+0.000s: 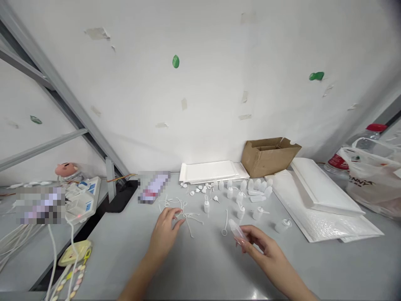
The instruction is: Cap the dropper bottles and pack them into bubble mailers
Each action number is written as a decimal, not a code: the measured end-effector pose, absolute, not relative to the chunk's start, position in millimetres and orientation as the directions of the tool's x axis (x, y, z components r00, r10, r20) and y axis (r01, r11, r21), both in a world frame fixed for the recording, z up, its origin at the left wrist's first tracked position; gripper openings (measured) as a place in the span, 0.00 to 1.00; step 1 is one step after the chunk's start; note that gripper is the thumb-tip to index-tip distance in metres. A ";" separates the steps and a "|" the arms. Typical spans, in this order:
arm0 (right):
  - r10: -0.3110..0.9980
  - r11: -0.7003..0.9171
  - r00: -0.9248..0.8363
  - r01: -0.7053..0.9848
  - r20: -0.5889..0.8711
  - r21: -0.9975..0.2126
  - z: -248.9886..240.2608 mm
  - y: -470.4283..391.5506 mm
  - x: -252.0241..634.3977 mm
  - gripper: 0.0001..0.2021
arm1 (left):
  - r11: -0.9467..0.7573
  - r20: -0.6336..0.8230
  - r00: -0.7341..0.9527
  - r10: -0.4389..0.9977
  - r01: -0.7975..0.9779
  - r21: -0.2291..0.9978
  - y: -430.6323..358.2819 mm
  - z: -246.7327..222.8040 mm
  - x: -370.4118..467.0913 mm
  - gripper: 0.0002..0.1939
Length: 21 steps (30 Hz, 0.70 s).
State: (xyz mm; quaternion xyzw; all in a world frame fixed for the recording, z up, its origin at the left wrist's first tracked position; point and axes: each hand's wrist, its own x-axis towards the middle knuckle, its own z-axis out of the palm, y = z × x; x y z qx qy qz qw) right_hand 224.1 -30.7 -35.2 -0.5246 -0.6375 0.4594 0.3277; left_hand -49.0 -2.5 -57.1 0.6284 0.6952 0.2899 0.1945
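My right hand (255,242) holds a translucent plastic bottle (238,231) between thumb and fingers, tilted, above the grey table (200,267). My left hand (167,225) reaches over a loose pile of thin white looped straps (189,217), its thumb and fingers apart, with nothing visible between them. One single strap (225,221) lies between the hands. Beyond it, several small bottles with white caps stand, among them one bottle (206,205) near the middle. Small white caps (200,189) are scattered behind, and several uncapped bottles (257,186) cluster at the right.
An open cardboard box (269,156) and white padded mailers (209,171) are by the wall. More mailers (328,209) lie at right beside a plastic bag (369,179). A blurred phone (155,186), a power strip (84,200) and white cables are at left.
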 end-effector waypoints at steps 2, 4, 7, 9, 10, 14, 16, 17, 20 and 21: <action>0.967 0.030 -0.244 0.376 -0.068 -0.926 -36.1 -30.6 224.2 0.13 | -0.011 0.121 -0.077 0.990 0.802 0.597 -0.1 -60.2 -50.1 0.12; 0.964 0.032 -0.258 0.378 -0.072 -0.925 -36.8 -30.8 223.4 0.13 | -0.063 0.154 -0.029 0.988 0.825 0.561 3.7 -62.7 -50.2 0.13; 0.961 0.026 -0.266 0.373 -0.080 -0.927 -37.4 -31.4 221.6 0.13 | -0.101 0.189 -0.003 0.982 0.837 0.538 9.7 -64.3 -49.1 0.10; 0.960 0.020 -0.266 0.369 -0.085 -0.929 -37.4 -31.7 220.4 0.12 | -0.107 0.198 -0.003 0.980 0.835 0.540 12.5 -64.1 -48.6 0.08; 0.959 0.019 -0.269 0.366 -0.086 -0.930 -37.4 -31.7 219.9 0.12 | -0.109 0.203 -0.005 0.979 0.832 0.543 13.3 -63.8 -48.6 0.08; 0.955 0.018 -0.283 0.361 -0.091 -0.932 -38.3 -31.8 218.4 0.12 | -0.098 0.211 -0.030 0.977 0.815 0.571 13.0 -63.2 -49.6 0.06; 0.954 0.014 -0.283 0.361 -0.095 -0.933 -39.0 -31.8 217.9 0.12 | -0.084 0.212 -0.053 0.976 0.802 0.591 12.7 -64.0 -50.2 0.07; 0.954 0.013 -0.284 0.361 -0.097 -0.932 -39.3 -31.7 217.7 0.12 | -0.079 0.214 -0.065 0.975 0.795 0.602 12.9 -64.6 -50.4 0.09; 0.952 0.013 -0.290 0.362 -0.099 -0.932 -39.9 -31.4 217.1 0.11 | -0.079 0.221 -0.083 0.972 0.768 0.635 14.9 -66.2 -51.0 0.11; 0.951 0.014 -0.294 0.361 -0.100 -0.932 -39.9 -31.4 216.9 0.11 | -0.081 0.224 -0.087 0.971 0.758 0.647 15.5 -66.0 -51.2 0.10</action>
